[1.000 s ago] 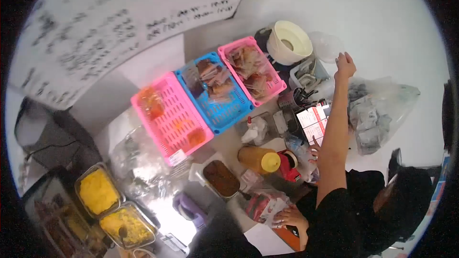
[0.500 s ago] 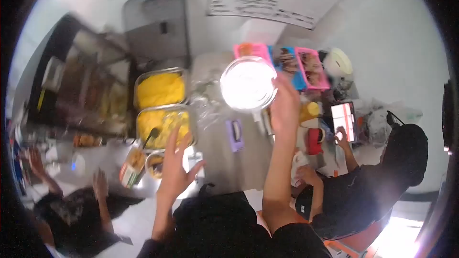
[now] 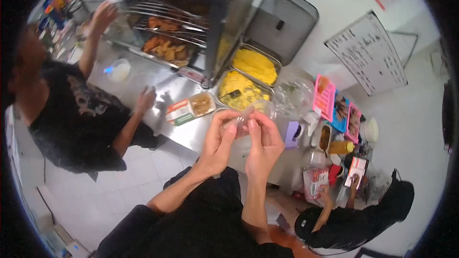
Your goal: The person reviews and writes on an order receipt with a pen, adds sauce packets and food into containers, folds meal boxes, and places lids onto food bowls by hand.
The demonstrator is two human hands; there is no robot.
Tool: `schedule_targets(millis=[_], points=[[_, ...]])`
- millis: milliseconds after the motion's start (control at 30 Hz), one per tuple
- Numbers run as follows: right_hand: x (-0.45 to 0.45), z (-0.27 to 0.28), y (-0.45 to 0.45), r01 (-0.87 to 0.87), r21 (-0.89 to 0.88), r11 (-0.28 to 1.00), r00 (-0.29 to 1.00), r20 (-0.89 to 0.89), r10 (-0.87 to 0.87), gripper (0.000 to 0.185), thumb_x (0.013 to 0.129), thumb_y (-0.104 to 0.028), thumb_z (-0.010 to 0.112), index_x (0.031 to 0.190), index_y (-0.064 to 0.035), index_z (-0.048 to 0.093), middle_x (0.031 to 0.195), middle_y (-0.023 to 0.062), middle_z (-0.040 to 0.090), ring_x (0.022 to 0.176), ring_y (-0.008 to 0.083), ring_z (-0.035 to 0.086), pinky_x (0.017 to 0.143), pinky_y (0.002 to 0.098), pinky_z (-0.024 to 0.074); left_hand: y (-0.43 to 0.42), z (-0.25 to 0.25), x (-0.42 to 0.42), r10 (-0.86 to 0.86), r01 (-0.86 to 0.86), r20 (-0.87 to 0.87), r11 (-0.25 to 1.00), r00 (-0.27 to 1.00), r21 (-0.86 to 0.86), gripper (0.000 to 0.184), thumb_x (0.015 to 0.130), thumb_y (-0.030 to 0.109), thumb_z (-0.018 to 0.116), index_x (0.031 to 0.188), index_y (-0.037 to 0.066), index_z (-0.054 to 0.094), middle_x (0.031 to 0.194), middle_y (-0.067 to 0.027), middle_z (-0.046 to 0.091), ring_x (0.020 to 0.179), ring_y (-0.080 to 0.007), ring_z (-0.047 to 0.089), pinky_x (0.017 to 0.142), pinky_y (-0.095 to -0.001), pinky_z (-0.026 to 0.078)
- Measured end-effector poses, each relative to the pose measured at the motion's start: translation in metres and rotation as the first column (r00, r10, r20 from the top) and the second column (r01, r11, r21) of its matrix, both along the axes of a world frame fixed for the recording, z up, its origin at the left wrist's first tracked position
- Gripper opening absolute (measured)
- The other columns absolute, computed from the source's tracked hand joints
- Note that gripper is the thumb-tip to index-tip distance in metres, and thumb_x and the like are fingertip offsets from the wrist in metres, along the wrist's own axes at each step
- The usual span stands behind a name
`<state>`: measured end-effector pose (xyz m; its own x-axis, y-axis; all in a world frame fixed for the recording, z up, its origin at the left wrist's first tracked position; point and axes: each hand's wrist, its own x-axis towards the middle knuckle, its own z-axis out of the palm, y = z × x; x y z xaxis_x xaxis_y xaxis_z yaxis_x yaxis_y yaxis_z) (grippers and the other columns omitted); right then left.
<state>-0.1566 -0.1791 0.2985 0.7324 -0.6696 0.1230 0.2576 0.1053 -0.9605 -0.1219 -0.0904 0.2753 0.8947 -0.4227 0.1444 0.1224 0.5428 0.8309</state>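
In front of my body, my left hand [image 3: 217, 143] and my right hand [image 3: 262, 148] meet, with thumbs and fingertips pinching a small, thin piece of clear plastic [image 3: 245, 113]. Its exact shape is hard to make out. Just beyond my fingertips, a clear round rim [image 3: 268, 108] shows beside the metal tray of yellow food [image 3: 239, 87], which has a dark utensil in it. Another tray of yellow food [image 3: 256, 67] sits behind it. Left of my hands lies a paper box with brown food [image 3: 201, 104].
A glass cabinet of fried food [image 3: 167, 50] stands at the back. One co-worker [image 3: 79, 100] is at the left, another [image 3: 363, 215] at the lower right by a lit tablet [image 3: 356, 172]. Pink basket [image 3: 325, 100], purple object [image 3: 291, 134] and yellow bottle [image 3: 342, 147] are on the right.
The view has swung left. My left hand, open half a second ago, has come together with my right hand. The shiny round clear item is no longer raised over the table.
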Motion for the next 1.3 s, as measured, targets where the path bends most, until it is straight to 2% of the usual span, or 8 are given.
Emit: schedule_targets(millis=[100, 300, 400, 500, 600, 700, 1000, 1300], points=[[0.008, 0.002, 0.029, -0.063, -0.032, 0.998, 0.998, 0.028, 0.064, 0.018, 0.091, 0.002, 0.063, 0.108, 0.0055, 0.064, 0.111, 0.0128, 0.063, 0.096, 0.016, 0.062, 0.081, 0.028, 0.054, 0.029, 0.006, 0.003, 0.051, -0.074, -0.135, 0.983, 0.99, -0.169, 0.015, 0.104, 0.017, 0.046, 0.111, 0.004, 0.045, 0.107, -0.0061, 0.054, 0.1, -0.012, 0.054, 0.092, -0.0312, 0.047], [0.024, 0.016, 0.064, -0.209, -0.235, 0.949, 0.967, 0.092, 0.236, 0.017, 0.088, 0.007, 0.064, 0.105, 0.007, 0.063, 0.111, 0.0131, 0.06, 0.1, 0.0178, 0.061, 0.085, 0.0293, 0.0542, 0.082, 0.008, 0.017, -0.006, -0.047, -0.157, 0.943, 0.988, -0.33, 0.017, 0.1, 0.021, 0.056, 0.106, 0.006, 0.05, 0.093, -0.0008, 0.055, 0.084, -0.0084, 0.049, 0.074, -0.0241, 0.041], [0.033, 0.024, 0.073, -0.259, -0.29, 0.922, 0.941, 0.139, 0.308, 0.019, 0.086, 0.009, 0.065, 0.105, 0.008, 0.063, 0.111, 0.0144, 0.06, 0.102, 0.0198, 0.061, 0.088, 0.0303, 0.054, 0.095, 0.003, 0.023, -0.031, -0.032, -0.15, 0.914, 0.988, -0.404, 0.016, 0.098, 0.019, 0.06, 0.102, 0.005, 0.055, 0.095, -0.001, 0.057, 0.085, -0.0082, 0.052, 0.075, -0.0239, 0.042], [0.04, 0.027, 0.075, -0.302, -0.323, 0.897, 0.926, 0.124, 0.357, 0.018, 0.086, 0.009, 0.065, 0.104, 0.0086, 0.064, 0.112, 0.0157, 0.06, 0.102, 0.0216, 0.062, 0.089, 0.031, 0.054, 0.098, -0.002, 0.021, 0.106, -0.157, -0.179, 0.94, 0.978, -0.303, 0.014, 0.096, 0.016, 0.063, 0.101, 0.003, 0.058, 0.096, -0.0027, 0.06, 0.086, -0.0081, 0.054, 0.075, -0.024, 0.043], [0.041, 0.038, 0.08, -0.358, -0.267, 0.895, 0.913, 0.102, 0.395, 0.017, 0.086, 0.008, 0.065, 0.103, 0.0087, 0.065, 0.113, 0.0167, 0.06, 0.102, 0.0221, 0.063, 0.089, 0.0311, 0.0542, 0.094, 0.0, 0.02, 0.245, -0.258, -0.08, 0.918, 0.966, -0.302, 0.015, 0.093, 0.012, 0.067, 0.101, 0.001, 0.06, 0.101, -0.0081, 0.067, 0.091, -0.0105, 0.059, 0.082, -0.0272, 0.047], [0.04, 0.038, 0.074, -0.322, -0.371, 0.871, 0.915, 0.115, 0.387, 0.015, 0.086, 0.004, 0.067, 0.101, 0.0061, 0.068, 0.112, 0.0151, 0.062, 0.099, 0.0206, 0.063, 0.086, 0.0303, 0.054, 0.087, 0.008, 0.02, 0.311, -0.286, 0.02, 0.896, 0.95, -0.34, 0.017, 0.092, 0.011, 0.068, 0.102, -0.001, 0.061, 0.11, -0.0135, 0.067, 0.101, -0.0144, 0.062, 0.09, -0.0311, 0.049], [0.016, 0.044, 0.051, -0.293, -0.302, 0.907, 0.917, 0.179, 0.356, 0.014, 0.084, 0.001, 0.071, 0.098, 0.0037, 0.071, 0.108, 0.0143, 0.064, 0.1, 0.0214, 0.063, 0.084, 0.0312, 0.0524, 0.065, 0.0, 0.007, 0.219, -0.166, 0.069, 0.878, 0.973, -0.449, 0.022, 0.089, 0.013, 0.071, 0.104, -0.003, 0.069, 0.128, -0.0272, 0.058, 0.117, -0.0303, 0.059, 0.102, -0.0427, 0.045], [-0.001, 0.036, 0.035, -0.254, -0.34, 0.905, 0.915, 0.219, 0.339, 0.016, 0.082, 0.002, 0.073, 0.098, 0.0029, 0.071, 0.109, 0.0136, 0.064, 0.1, 0.0215, 0.062, 0.086, 0.0309, 0.0515, 0.053, -0.006, -0.003, 0.139, -0.081, 0.102, 0.895, 0.985, -0.44, 0.022, 0.089, 0.02, 0.072, 0.104, 0.004, 0.072, 0.129, -0.0269, 0.058, 0.12, -0.0322, 0.057, 0.104, -0.0443, 0.042]])
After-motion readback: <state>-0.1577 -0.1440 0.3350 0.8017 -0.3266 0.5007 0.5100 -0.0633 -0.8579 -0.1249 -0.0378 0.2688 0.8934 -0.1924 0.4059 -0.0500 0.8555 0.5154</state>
